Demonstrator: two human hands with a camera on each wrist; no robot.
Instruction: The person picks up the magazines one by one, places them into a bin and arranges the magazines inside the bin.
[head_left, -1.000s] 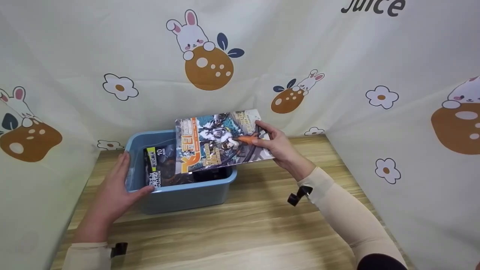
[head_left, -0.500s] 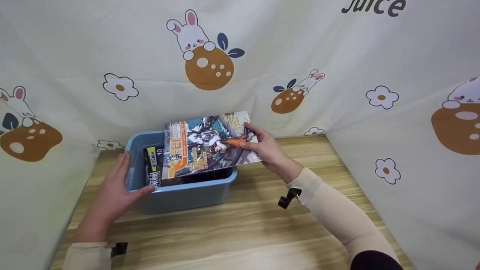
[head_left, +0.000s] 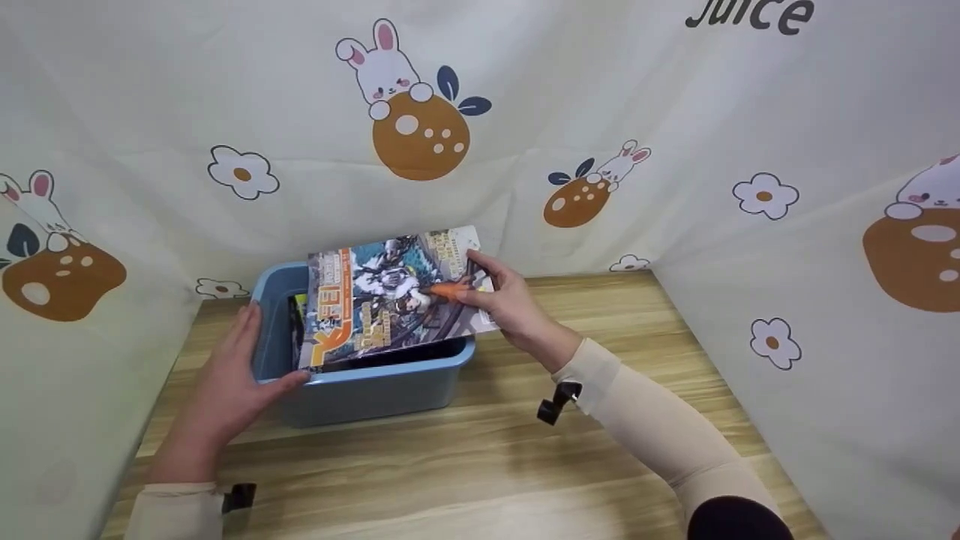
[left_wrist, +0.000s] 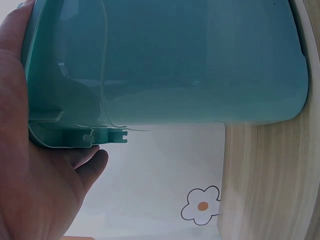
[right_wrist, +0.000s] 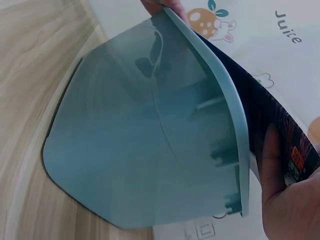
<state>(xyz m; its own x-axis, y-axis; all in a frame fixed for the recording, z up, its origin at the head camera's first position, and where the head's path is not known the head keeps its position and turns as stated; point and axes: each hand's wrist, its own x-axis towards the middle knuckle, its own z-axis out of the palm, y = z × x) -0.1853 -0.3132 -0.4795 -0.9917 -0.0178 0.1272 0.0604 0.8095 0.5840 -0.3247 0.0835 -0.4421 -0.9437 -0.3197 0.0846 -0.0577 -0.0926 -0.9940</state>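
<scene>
A blue plastic bin [head_left: 360, 390] stands on the wooden table [head_left: 480, 465]. My right hand [head_left: 502, 304] pinches the right edge of a colourful magazine [head_left: 390, 296], which hangs tilted over the bin's opening with its left end dipping inside. In the right wrist view the fingers [right_wrist: 272, 150] lie under the magazine [right_wrist: 295, 155] beside the bin's rim [right_wrist: 225, 100]. My left hand [head_left: 232, 375] rests against the bin's left wall, thumb along the front corner; the left wrist view shows its palm [left_wrist: 30, 170] against the bin [left_wrist: 165, 65]. A dark book [head_left: 298, 322] lies inside, mostly covered.
A cream curtain [head_left: 675, 150] printed with rabbits and flowers encloses the table at the back and on both sides. Bare wood stretches in front of the bin and to its right. A black clip [head_left: 551, 401] hangs at my right sleeve cuff.
My right hand has carried the magazine leftward and lower over the bin, so it now covers most of the dark book. The left hand has stayed on the bin.
</scene>
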